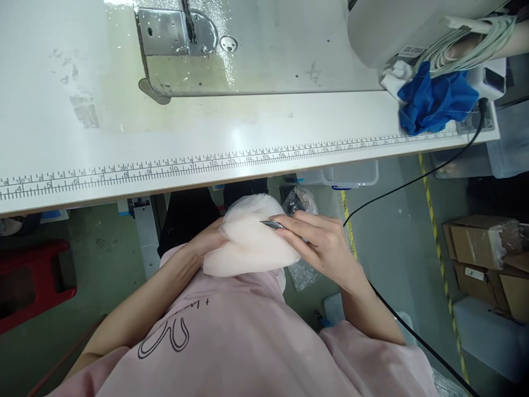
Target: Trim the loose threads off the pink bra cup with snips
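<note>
Holding white bundle in L hand, metal tool in R

My L hand (212,238) is at 9 o'clock of the white bundle (248,242), grasping its edge; most of the fingers are hidden by the soft, thin-looking material, so can't tell their exact grip. My R hand (326,242), at 3 o'clock, has a small pointed metal tool (271,224) pinched btwn thumb & fingers. Its tip points to 9 o'clock, over the bundle's face; can't tell if it's touching. Most of the tool is covered by my fingers, so type unclear.

Bundle sits in front of my torso, just off the table's near edge. Taking it as clock centre: pink shirt (264,336) at 6, w/ dark line print on it. Clear plastic bag (305,274) at 4, low down nr the floor. White table (256,127) at 12, w/ ruler markings (231,164) along the near edge. Shiny metal plate (163,33) set in the tabletop at 11. Crumpled blue cloth (438,99) at 2, on the table's R end; coiled pale cable (475,49) just beyond it.

Black cable (397,190) drops from that end & runs past my R arm toward 4. Cardboard boxes (475,242) at 3, w/ yellow-black floor tape (436,242) on the near side. Red stool (37,286) at 9, on the green floor (107,237).
</note>
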A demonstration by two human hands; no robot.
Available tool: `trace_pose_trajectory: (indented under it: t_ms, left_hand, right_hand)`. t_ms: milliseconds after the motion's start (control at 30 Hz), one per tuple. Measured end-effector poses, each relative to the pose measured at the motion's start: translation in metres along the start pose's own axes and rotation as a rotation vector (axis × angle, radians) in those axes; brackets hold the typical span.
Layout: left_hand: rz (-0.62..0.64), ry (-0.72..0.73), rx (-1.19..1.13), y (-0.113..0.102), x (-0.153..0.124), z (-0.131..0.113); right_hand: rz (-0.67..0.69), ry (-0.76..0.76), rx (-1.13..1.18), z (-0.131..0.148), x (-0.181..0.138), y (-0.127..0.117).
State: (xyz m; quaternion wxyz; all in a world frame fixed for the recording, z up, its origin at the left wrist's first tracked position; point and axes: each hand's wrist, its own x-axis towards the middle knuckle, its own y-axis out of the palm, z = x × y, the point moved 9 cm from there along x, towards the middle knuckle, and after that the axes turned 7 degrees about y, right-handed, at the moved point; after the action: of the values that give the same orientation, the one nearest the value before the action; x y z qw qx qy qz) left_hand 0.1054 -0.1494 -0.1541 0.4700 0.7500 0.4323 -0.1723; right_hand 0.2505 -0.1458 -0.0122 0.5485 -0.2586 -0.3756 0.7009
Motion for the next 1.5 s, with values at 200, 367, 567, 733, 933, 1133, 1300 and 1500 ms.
trace_pose_trajectory:
  t_ms: [200, 367, 567, 733, 933, 1133, 1300, 1500]
  left_hand:
    - [-0.021, 0.028, 0.019, 0.007, -0.006, -0.013]
    - [0.006, -0.003, 0.059, 0.004, -0.004, -0.004]
    - [0.137, -0.028, 0.077, 0.001, 0.002, 0.012]
    - [0.159, -0.042, 0.077, 0.004, -0.001, 0.007]
    - [0.129, -0.026, 0.028, 0.003, 0.0, 0.005]
    - [0.091, -0.01, 0.029, -0.006, 0.002, 0.007]
    - [0.064, -0.021, 0.045, -0.004, 0.0, 0.005]
    - [0.119, 0.011, 0.07, -0.002, -0.001, 0.005]
  right_hand:
    - [-0.087, 0.216, 0.156, -0.023, 0.002, -0.006]
    - [0.076, 0.372, 0.37, -0.035, 0.008, 0.016]
    - [0.167, 0.495, 0.646, -0.061, 0.018, 0.037]
    - [0.223, 0.562, 0.759, -0.074, 0.02, 0.05]
    - [0.107, 0.523, 0.67, -0.071, 0.021, 0.036]
    - [-0.036, 0.408, 0.443, -0.065, 0.017, 0.004]
    - [0.028, 0.263, 0.201, -0.048, 0.01, -0.003]
    - [0.018, 0.232, 0.009, -0.039, 0.004, -0.003]
